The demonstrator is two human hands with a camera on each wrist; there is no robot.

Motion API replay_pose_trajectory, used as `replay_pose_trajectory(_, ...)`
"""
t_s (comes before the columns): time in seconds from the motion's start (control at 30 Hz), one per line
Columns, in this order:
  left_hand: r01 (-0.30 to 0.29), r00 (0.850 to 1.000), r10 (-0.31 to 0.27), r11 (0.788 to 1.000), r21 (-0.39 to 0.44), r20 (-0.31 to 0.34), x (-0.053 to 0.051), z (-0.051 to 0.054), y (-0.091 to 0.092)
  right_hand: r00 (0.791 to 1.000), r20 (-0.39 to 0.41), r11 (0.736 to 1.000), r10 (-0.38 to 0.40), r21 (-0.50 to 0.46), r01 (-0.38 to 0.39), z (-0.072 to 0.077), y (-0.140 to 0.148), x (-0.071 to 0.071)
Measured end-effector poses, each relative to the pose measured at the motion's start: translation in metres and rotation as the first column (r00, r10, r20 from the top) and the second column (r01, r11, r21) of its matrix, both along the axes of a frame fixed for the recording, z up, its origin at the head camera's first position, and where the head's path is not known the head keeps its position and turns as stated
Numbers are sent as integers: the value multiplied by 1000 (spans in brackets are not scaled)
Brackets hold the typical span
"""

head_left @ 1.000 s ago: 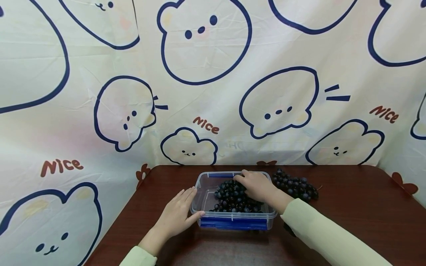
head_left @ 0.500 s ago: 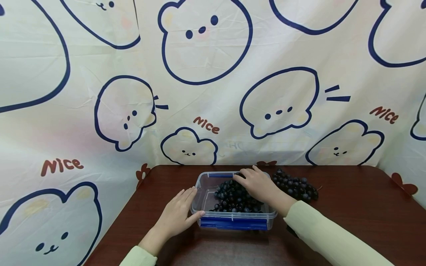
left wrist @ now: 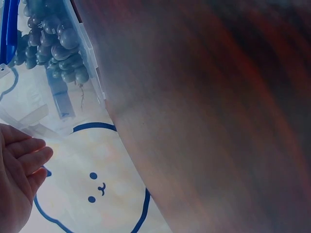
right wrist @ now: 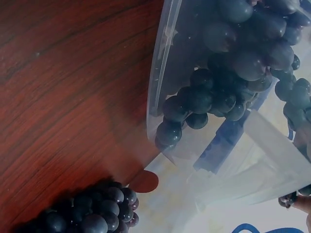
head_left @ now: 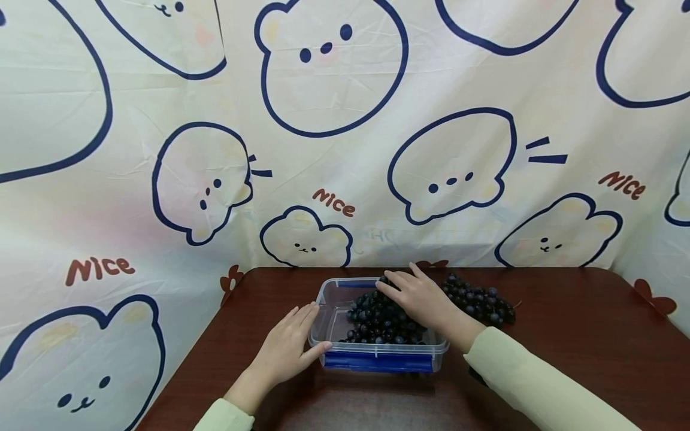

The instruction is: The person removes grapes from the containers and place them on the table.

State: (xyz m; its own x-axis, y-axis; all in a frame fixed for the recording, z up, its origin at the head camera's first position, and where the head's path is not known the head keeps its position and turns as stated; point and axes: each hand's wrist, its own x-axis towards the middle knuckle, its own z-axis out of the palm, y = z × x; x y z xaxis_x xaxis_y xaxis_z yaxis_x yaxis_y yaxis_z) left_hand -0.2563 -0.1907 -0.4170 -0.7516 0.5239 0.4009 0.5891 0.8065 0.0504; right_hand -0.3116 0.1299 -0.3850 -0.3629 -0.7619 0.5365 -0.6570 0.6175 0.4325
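Observation:
A clear plastic food container [head_left: 329, 326] with blue clips stands on the table. Dark grapes [head_left: 380, 317] fill its middle and right part. My left hand [head_left: 286, 350] rests against its left side, fingers straight, thumb on the front rim; the left wrist view shows those fingers [left wrist: 31, 158] by the container wall. My right hand [head_left: 420, 302] lies over the grapes at the back right, fingers spread and fairly straight, touching the bunch. The undersides of those fingers are hidden in the head view. One fingertip shows beside a grape [right wrist: 287, 200] in the right wrist view.
Another bunch of dark grapes [head_left: 480, 299] lies on the brown table [head_left: 560, 335], just right of the container, its stem pointing right. Behind the table hangs a pale cloth [head_left: 463, 78] printed with cartoon faces.
My right hand has risen slightly and its fingers have loosened and spread over the grapes. The left hand and the container stay where they were.

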Motion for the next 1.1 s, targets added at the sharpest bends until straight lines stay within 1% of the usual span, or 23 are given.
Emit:
replay_pose_trajectory(0.13, -1, 1000, 1, 1000, 1, -8, 1, 0, 0, 1000, -25, 1000, -4, 19, 4, 2, 2, 1)
replay_pose_trajectory(0.23, 1, 1000, -1, 1000, 6, -14, 1, -1, 0, 999, -49, 1000, 9, 16, -8, 4, 4, 2)
replay_pose_trajectory(0.37, 0, 1000, 0, 1000, 6, -4, 0, 0, 0, 997, -65, 999, 34, -19, -35, 6, 6, 2)
replay_pose_trajectory(0.53, -9, 1000, 9, 1000, 3, 17, 0, 0, 0, 997, -77, 998, 32, -46, -35, 7, 8, 2)
replay_pose_trajectory(0.63, -8, 1000, 8, 1000, 4, 10, 0, 0, 0, 995, -92, 998, 28, -56, -33, 6, 9, 1)
replay_pose_trajectory(0.83, 7, 1000, -7, 1000, 16, -27, 1, -1, 0, 994, -106, 997, 30, -71, -37, 6, 11, 2)
replay_pose_trajectory(1.1, 4, 1000, -4, 1000, 13, -7, 1, 0, 0, 991, -133, 994, 16, -106, -30, 14, 15, 3)
